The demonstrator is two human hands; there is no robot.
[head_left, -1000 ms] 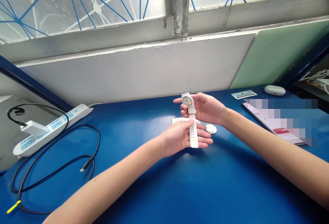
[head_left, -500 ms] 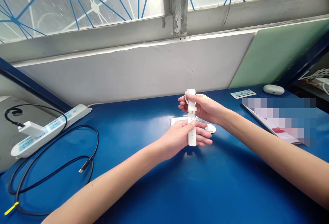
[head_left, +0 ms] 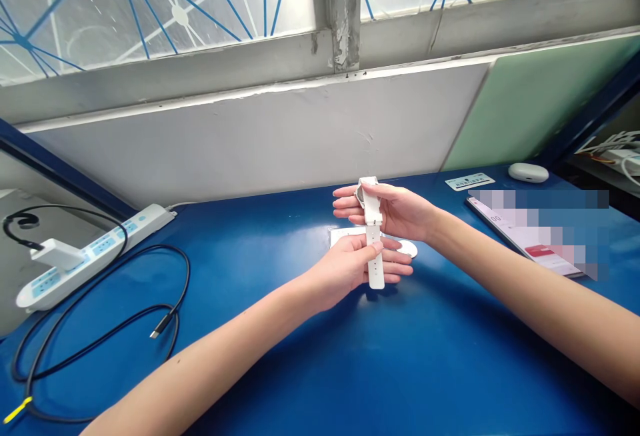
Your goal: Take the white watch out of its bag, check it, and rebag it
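A white wristwatch is held upright above the table, its strap hanging down and its case partly hidden at the top. The thumb of my right hand presses on the upper part, with the other fingers stretched out behind it. Lower down, my left hand pinches the holed end of the strap between thumb and fingers, its fingertips pointing right. Behind the hands, a round white disc and a flat pale item lie on the table, both partly covered.
The blue table meets a pale wall panel. On the left, a white power strip has a charger plugged in, with a coiled black cable. To the right lie a card, a white earbud case and a partly pixelated phone.
The fingers of my right hand have straightened out to the left behind the watch. The watch is still in both hands, and the view has shifted slightly.
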